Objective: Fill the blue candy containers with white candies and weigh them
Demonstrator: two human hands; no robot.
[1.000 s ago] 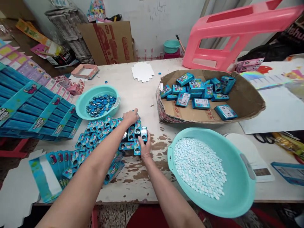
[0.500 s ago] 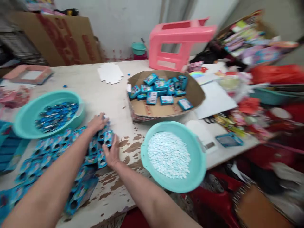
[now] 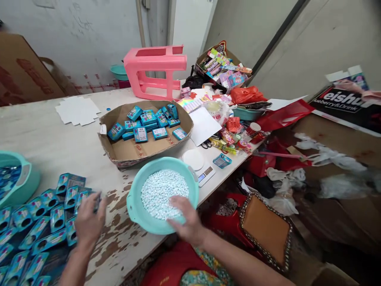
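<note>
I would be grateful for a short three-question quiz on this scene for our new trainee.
1. Multiple choice: which of these is the right hand nearest to?
A) the orange bag
B) the teal basin of pale pellets
C) the white sheet of paper

2. True or false: the pink stool is farther from the person than the cardboard tray.

3. Fill in the gap: beside the left hand, blue boxes with round ____ in them rest on the table.

Key:
1. B
2. True
3. holes
</note>
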